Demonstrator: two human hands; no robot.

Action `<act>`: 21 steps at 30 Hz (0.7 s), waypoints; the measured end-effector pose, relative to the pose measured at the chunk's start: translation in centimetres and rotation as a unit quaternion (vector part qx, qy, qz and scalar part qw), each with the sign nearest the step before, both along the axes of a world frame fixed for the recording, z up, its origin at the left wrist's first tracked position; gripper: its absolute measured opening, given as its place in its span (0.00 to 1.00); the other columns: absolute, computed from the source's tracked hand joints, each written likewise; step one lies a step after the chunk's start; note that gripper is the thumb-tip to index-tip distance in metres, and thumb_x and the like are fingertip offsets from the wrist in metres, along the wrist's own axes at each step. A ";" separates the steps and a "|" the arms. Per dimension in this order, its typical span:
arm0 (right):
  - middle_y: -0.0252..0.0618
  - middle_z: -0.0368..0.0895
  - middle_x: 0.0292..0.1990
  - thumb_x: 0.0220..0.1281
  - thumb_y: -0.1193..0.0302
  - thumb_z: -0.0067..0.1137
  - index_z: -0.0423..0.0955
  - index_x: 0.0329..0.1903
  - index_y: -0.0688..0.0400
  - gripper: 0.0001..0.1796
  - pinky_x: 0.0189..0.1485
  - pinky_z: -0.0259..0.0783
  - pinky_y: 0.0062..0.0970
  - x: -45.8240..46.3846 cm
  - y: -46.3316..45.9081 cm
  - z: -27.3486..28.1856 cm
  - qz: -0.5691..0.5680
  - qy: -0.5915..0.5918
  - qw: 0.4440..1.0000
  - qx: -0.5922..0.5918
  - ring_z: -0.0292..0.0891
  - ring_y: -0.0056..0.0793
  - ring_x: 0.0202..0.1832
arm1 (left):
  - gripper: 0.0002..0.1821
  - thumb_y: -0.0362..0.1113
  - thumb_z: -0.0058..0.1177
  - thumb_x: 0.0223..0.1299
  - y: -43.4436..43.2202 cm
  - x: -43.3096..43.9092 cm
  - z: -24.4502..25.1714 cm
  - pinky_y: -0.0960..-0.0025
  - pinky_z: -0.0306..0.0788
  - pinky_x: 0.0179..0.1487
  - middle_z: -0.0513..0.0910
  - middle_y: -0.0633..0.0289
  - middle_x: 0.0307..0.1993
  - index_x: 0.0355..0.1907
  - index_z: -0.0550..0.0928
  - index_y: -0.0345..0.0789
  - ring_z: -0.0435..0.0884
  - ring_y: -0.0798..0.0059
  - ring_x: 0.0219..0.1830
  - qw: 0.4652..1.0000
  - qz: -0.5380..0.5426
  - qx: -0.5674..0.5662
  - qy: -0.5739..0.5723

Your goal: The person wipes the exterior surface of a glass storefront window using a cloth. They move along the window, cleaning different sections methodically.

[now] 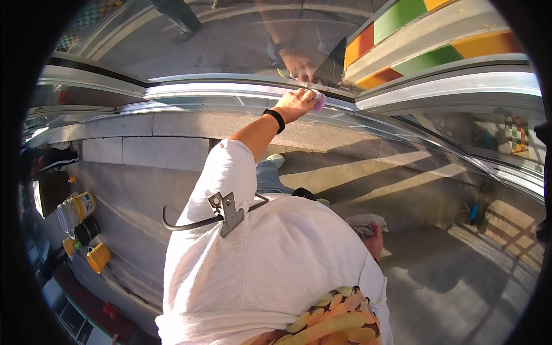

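My left hand [296, 105] reaches forward to the metal window frame [207, 89], its fingers closed on a crumpled pink and white cloth [319, 101]. That cloth lies against the frame's lower edge, close to the corner where two frame parts meet. The hand and forearm are reflected in the glass pane [241, 47] just beyond. Low at my right side, my right hand [374, 242] grips a bunched grey-white cloth [366, 223]; my shirt hides part of that hand. A black band is around my left wrist.
A stone ledge [263, 129] runs below the window. Yellow buckets [99, 258] and a white bucket [68, 215] stand on the concrete floor at left. A small blue object [474, 211] is at far right. Coloured tiles [401, 26] line steps behind the glass. A metal clip [228, 213] hangs at my shirt.
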State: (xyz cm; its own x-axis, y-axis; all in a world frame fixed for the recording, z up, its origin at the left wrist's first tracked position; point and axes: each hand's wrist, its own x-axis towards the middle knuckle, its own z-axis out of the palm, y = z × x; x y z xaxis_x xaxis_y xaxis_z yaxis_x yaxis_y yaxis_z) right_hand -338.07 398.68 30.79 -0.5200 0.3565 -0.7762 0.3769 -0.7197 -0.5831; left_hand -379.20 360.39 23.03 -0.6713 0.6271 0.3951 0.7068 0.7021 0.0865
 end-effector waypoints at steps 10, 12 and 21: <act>0.37 0.79 0.47 0.69 0.57 0.51 0.76 0.46 0.54 0.14 0.57 0.66 0.46 -4.1 -3.8 -0.9 0.014 -0.005 1.000 -0.019 0.74 0.37 0.51 | 0.22 0.30 0.51 0.54 -25.5 2.9 0.1 0.64 0.82 0.40 0.73 0.66 0.51 0.53 0.77 0.51 0.78 0.65 0.46 0.973 0.221 -0.063 -0.038; 0.35 0.79 0.47 0.69 0.57 0.52 0.76 0.46 0.53 0.14 0.56 0.67 0.45 -4.4 -4.2 -0.5 0.017 -0.021 1.000 -0.012 0.74 0.37 0.51 | 0.22 0.30 0.51 0.54 -28.9 3.1 -0.3 0.63 0.82 0.39 0.72 0.67 0.51 0.53 0.76 0.52 0.77 0.64 0.47 0.957 0.269 -0.088 -0.060; 0.33 0.80 0.48 0.67 0.58 0.54 0.78 0.47 0.53 0.14 0.54 0.68 0.42 -2.8 -3.3 -0.1 0.019 -0.014 0.999 -0.026 0.75 0.35 0.51 | 0.22 0.47 0.59 0.55 -44.0 1.3 -1.5 0.54 0.76 0.49 0.77 0.55 0.50 0.53 0.77 0.47 0.80 0.51 0.49 0.729 0.670 0.024 -0.137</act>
